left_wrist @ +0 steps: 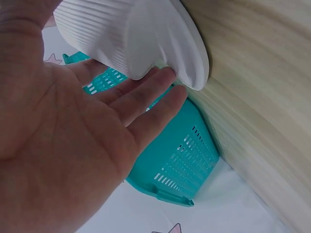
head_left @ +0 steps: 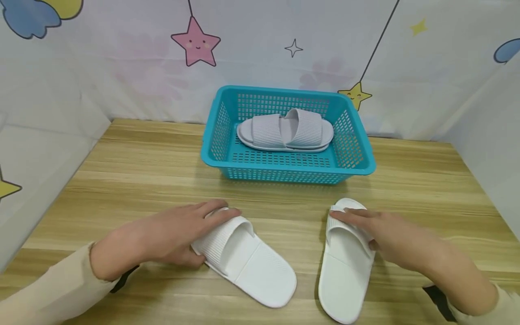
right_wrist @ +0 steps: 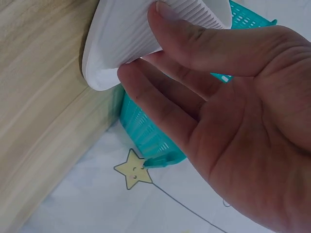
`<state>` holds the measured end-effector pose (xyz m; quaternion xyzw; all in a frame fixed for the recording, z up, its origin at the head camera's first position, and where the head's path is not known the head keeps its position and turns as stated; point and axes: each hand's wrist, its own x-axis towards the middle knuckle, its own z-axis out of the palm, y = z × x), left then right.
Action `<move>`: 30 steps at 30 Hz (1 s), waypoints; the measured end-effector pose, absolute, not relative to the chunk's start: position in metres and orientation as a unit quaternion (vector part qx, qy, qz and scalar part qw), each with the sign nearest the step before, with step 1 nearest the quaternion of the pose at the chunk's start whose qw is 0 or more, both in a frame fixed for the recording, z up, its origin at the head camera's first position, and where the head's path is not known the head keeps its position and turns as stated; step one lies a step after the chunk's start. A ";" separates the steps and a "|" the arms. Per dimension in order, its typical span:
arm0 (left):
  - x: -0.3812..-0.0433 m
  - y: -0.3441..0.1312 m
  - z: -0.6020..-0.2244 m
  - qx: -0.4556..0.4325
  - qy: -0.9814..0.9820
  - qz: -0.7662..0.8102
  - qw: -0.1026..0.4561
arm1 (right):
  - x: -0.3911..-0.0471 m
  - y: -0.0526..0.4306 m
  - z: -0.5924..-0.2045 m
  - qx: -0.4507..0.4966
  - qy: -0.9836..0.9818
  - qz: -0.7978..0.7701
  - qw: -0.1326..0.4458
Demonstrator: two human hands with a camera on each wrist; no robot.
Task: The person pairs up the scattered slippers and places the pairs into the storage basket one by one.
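Two white slide slippers lie on the wooden table, their toes pointing towards the basket. My left hand (head_left: 174, 232) grips the left slipper (head_left: 266, 273) across its ribbed strap, thumb at the near side and fingers over the far side. In the left wrist view, the fingertips touch the slipper (left_wrist: 141, 34) near its toe. My right hand (head_left: 400, 239) holds the right slipper (head_left: 345, 282) around its strap. The right wrist view shows the thumb on the ribbed strap (right_wrist: 194, 14) and fingertips at the toe end; the other fingers are partly hidden.
Behind the slippers, a turquoise plastic basket (head_left: 288, 167) stands near the back edge. Inside it lies a pair of pale grey slippers (head_left: 266, 133), overlapping. A white cloth (head_left: 252, 49) with printed stars hangs behind the wooden table (head_left: 134, 180).
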<state>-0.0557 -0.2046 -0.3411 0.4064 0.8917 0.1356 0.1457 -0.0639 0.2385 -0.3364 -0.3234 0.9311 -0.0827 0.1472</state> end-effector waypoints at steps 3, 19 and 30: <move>-0.053 -0.207 -0.342 0.404 0.895 0.135 0.133 | -0.060 0.238 -0.338 -0.326 0.934 -0.067 0.130; -0.045 -0.209 -0.342 0.379 0.911 0.121 0.106 | -0.052 0.254 -0.338 -0.339 0.935 -0.016 0.103; -0.045 -0.206 -0.339 0.371 0.916 0.118 0.099 | -0.047 0.252 -0.347 -0.315 0.943 -0.024 0.105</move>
